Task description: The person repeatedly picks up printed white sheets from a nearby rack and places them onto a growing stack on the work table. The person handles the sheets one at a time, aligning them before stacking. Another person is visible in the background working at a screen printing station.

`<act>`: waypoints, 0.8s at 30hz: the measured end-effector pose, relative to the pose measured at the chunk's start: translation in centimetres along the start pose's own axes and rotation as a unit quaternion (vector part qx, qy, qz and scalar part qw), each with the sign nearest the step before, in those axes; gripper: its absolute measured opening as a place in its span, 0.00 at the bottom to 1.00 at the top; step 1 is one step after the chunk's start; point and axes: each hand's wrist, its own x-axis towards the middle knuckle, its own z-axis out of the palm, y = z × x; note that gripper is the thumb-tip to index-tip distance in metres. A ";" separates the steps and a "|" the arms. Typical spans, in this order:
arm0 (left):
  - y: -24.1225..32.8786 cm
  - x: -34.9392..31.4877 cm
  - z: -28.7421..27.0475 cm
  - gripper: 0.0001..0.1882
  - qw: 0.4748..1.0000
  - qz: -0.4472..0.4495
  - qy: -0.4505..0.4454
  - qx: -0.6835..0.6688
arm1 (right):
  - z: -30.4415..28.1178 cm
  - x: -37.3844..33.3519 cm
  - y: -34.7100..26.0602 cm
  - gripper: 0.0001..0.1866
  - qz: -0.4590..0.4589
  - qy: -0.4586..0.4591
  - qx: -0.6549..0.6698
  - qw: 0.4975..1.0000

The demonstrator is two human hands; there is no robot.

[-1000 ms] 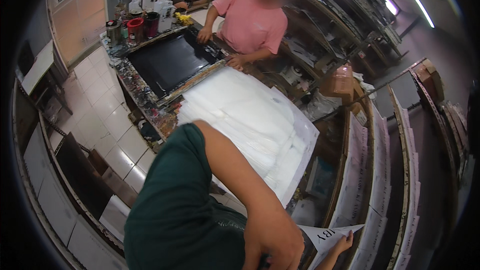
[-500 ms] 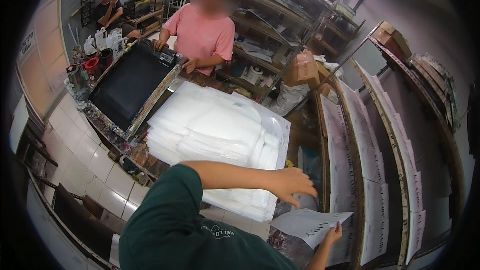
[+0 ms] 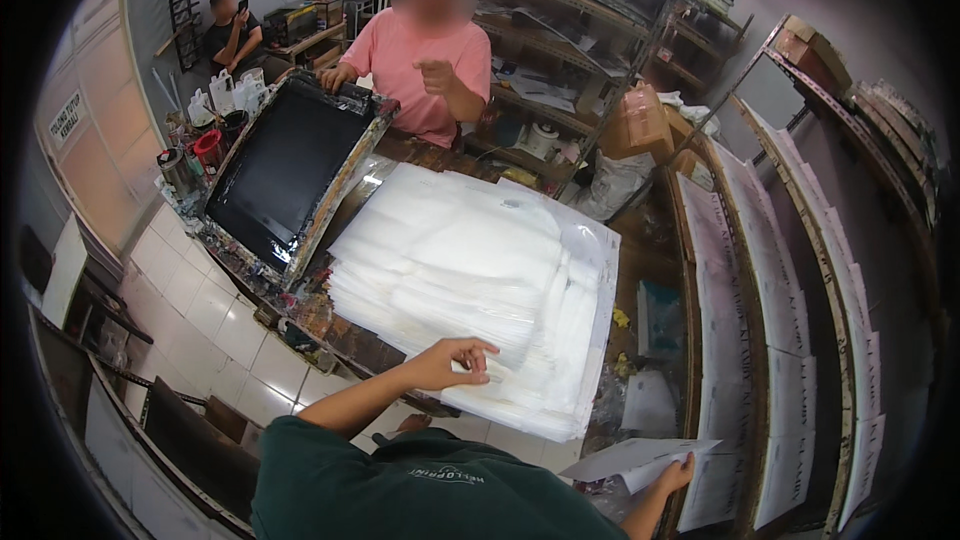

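My left hand [image 3: 455, 363] hovers over the near edge of a large stack of thin white sheets [image 3: 450, 250]. Its fingers are half curled and apart, with nothing between them. Low on the right, my right hand [image 3: 677, 474] pinches the edge of a white sheet [image 3: 635, 458], which tilts away to the left beside the racks. Across the table a co-worker in a pink shirt [image 3: 430, 50] rests one hand on a dark printing screen in a frame [image 3: 290, 160], which stands raised at an angle. The co-worker's other hand is lifted in front of the chest.
Racks [image 3: 715, 340] on the right carry several printed white sheets in overlapping rows. Ink tins, among them a red pot [image 3: 208, 147], stand left of the screen. Cardboard boxes [image 3: 640, 125] sit behind the table. Another person [image 3: 232, 35] sits at the back left.
My left hand has swung left from near the racks to above the stack. The sheet in my right hand has tilted. The co-worker's one hand has left the screen frame and risen.
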 end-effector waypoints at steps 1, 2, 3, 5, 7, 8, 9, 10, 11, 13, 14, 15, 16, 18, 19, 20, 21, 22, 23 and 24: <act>0.0 0.1 -0.3 0.21 0.999 0.014 0.025 -0.020 | 0.3 0.1 -0.1 0.29 -0.006 -0.001 -0.034 0.999; 0.0 0.2 -0.1 0.19 0.996 0.006 0.062 -0.058 | 0.6 0.3 -0.4 0.29 -0.017 -0.005 -0.055 0.998; -0.1 0.6 0.0 0.19 0.993 0.013 0.077 -0.083 | 1.1 0.5 -0.7 0.29 -0.029 -0.011 -0.074 0.997; -0.2 1.2 0.6 0.19 0.985 0.031 0.112 -0.130 | 2.1 0.6 -1.6 0.29 -0.018 -0.024 -0.023 0.999; -0.4 1.5 1.5 0.19 0.979 0.020 0.113 -0.166 | 3.1 0.6 -2.5 0.29 -0.002 -0.032 0.012 0.999; -0.5 1.7 1.9 0.19 0.976 0.011 0.111 -0.185 | 3.5 0.4 -2.7 0.29 0.010 -0.032 0.022 0.999; -0.6 1.8 2.1 0.19 0.973 0.003 0.108 -0.204 | 3.7 0.3 -2.9 0.29 0.011 -0.040 0.039 0.998; -0.7 1.8 2.3 0.19 0.971 -0.004 0.106 -0.214 | 3.9 0.2 -2.9 0.29 0.033 -0.033 0.038 0.998; -0.8 1.9 2.5 0.19 0.969 -0.010 0.105 -0.223 | 4.0 0.0 -2.7 0.29 0.045 -0.033 0.043 0.997; -1.0 2.0 2.5 0.18 0.970 -0.015 0.106 -0.219 | 4.0 -0.2 -2.0 0.29 0.045 -0.035 0.043 0.997; -1.1 2.0 2.4 0.18 0.973 -0.013 0.109 -0.204 | 3.8 -0.4 -1.5 0.29 0.034 -0.037 0.036 0.998; -1.2 1.9 2.3 0.17 0.975 -0.011 0.112 -0.190 | 3.6 -0.4 -1.1 0.29 0.042 -0.034 0.040 0.998; -1.2 1.9 2.2 0.17 0.974 -0.009 0.114 -0.196 | 3.4 -0.5 -0.8 0.29 0.024 -0.022 0.028 0.999; -1.3 2.0 2.1 0.16 0.972 -0.007 0.120 -0.203 | 2.8 -0.7 -0.4 0.27 0.033 0.007 0.028 0.999; -1.2 2.1 2.1 0.16 0.970 -0.009 0.120 -0.212 | 2.5 -0.8 -0.4 0.27 0.032 0.014 0.024 0.999; -1.2 2.2 2.1 0.16 0.969 -0.015 0.122 -0.216 | 2.3 -0.9 -0.4 0.27 0.036 0.016 0.020 0.999; -1.1 2.4 2.2 0.16 0.968 -0.023 0.124 -0.219 | 2.0 -0.9 -0.6 0.27 0.035 0.019 0.015 0.999; -1.0 2.5 2.3 0.16 0.967 -0.019 0.124 -0.223 | 1.8 -1.1 -0.8 0.27 0.042 0.023 0.018 0.999; -0.9 2.7 2.4 0.16 0.966 -0.018 0.124 -0.226 | 1.5 -1.2 -0.9 0.27 0.043 0.026 0.020 0.999; -0.8 2.9 2.5 0.16 0.966 -0.016 0.124 -0.226 | 1.3 -1.4 -1.0 0.27 0.048 0.027 0.029 0.998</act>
